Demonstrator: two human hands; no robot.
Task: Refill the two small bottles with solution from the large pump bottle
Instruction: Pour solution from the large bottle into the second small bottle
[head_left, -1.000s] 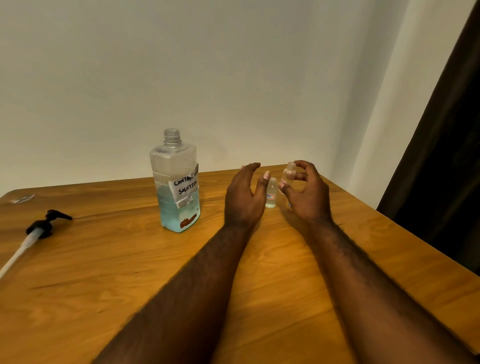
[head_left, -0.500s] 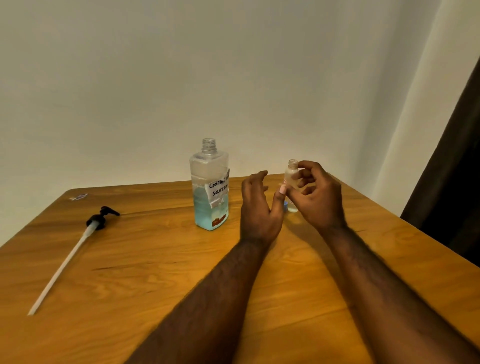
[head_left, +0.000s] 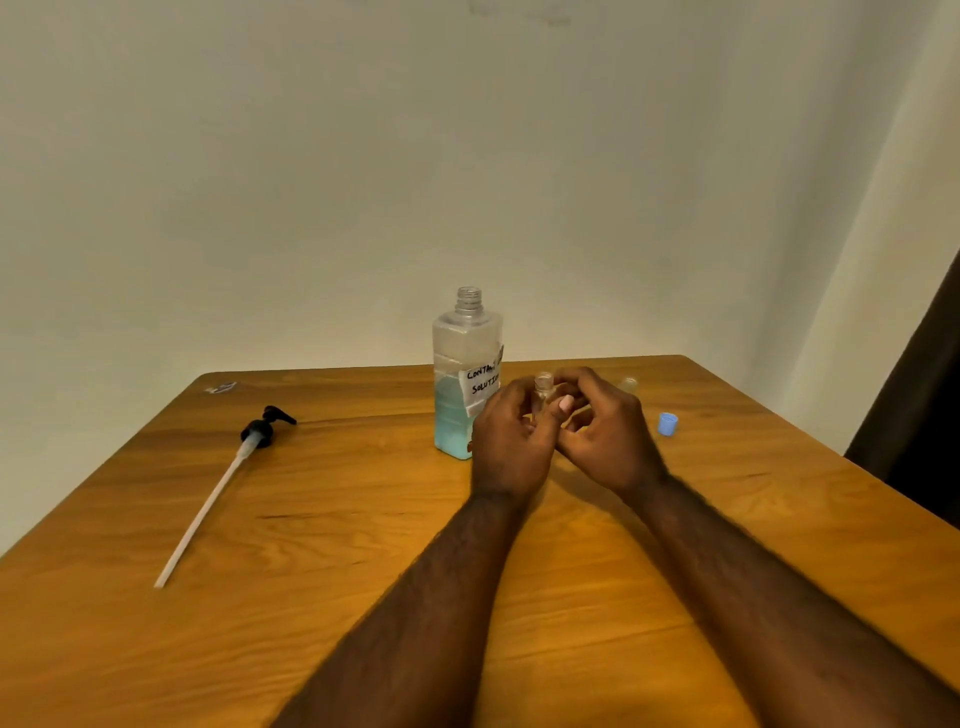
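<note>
Small bottle: we see only its open neck. The body is hidden between both hands, just right of the large bottle, and we can't tell if it rests on the table. Left hand grasps it, fingers curled, thumb across the front. Right hand curls beside the neck; contact is hidden, so we can't tell if it grips. Second small bottle is blurred, mostly behind the right knuckles. Large bottle is uncapped, its label partly covered by the left hand. Blue cap sits near the right edge. Pump head and its tube lie well left. A wide stretch of tabletop lies between the tube and the left forearm. Dark curtain hangs just beyond the right edge.
</note>
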